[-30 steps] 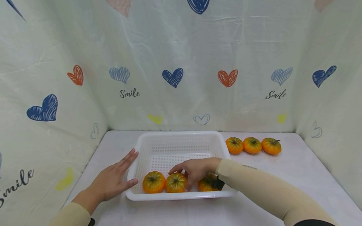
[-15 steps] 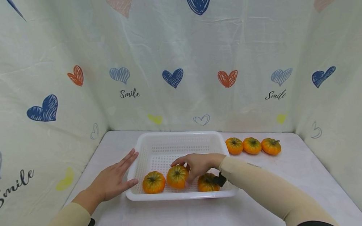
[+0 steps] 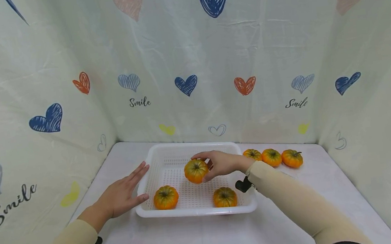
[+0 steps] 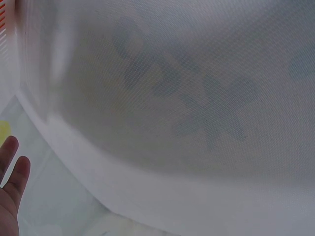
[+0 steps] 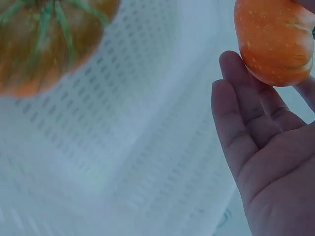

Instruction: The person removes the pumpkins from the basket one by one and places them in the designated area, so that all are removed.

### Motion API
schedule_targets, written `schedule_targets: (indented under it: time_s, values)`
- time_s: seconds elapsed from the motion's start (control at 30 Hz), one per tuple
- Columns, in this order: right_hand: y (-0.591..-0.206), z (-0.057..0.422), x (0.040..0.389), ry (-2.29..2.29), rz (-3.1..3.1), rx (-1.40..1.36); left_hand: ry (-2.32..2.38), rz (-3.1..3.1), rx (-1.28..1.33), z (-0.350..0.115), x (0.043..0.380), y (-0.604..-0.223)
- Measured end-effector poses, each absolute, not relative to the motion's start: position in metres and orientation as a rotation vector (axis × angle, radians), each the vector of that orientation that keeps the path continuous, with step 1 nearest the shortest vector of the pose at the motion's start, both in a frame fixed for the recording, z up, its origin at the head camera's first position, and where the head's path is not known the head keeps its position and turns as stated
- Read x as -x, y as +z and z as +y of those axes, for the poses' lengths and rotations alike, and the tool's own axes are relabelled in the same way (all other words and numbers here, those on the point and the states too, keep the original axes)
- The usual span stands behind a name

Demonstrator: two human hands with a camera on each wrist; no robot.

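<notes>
My right hand (image 3: pixel 222 162) pinches a small orange pumpkin (image 3: pixel 196 171) between thumb and fingers, over the middle of a white plastic basket (image 3: pixel 197 212). In the right wrist view the held pumpkin (image 5: pixel 275 44) sits at the fingertips, the palm facing it. Two more pumpkins lie in the basket along its near side: a left pumpkin (image 3: pixel 166 197) and a right pumpkin (image 3: pixel 225 197). My left hand (image 3: pixel 124 191) rests with straight, spread fingers at the basket's left rim. Only part of the left hand (image 4: pixel 11 187) shows in the left wrist view.
Behind the right forearm, a row of three pumpkins (image 3: pixel 271 157) stands on the white table (image 3: pixel 178 241) to the right of the basket. A pale curtain (image 3: pixel 266 44) printed with hearts encloses the table at the back and sides.
The right hand has taken hold of the middle pumpkin in the basket, raised it and carried it away from the near side. The left hand stays at the rim.
</notes>
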State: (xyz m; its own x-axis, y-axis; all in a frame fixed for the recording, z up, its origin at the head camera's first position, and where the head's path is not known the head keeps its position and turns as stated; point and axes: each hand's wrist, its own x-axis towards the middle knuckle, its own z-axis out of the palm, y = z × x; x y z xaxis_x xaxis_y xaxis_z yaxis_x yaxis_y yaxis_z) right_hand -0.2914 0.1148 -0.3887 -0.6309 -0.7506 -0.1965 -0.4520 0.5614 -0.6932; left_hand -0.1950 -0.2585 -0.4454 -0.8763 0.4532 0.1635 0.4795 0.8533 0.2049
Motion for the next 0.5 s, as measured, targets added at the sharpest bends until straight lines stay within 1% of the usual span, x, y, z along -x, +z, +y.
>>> schedule_targets:
  time_s: [0.3, 0.5]
  values:
    - [-0.361, 0.156, 0.295, -1.035, 2.374, 0.893, -0.349, -2.926, 0.725, -0.259, 0.195, -0.447]
    - [-0.347, 0.190, 0.293, -1.065, 2.504, 0.872, -0.342, -2.924, 0.728, -0.258, 0.195, -0.445]
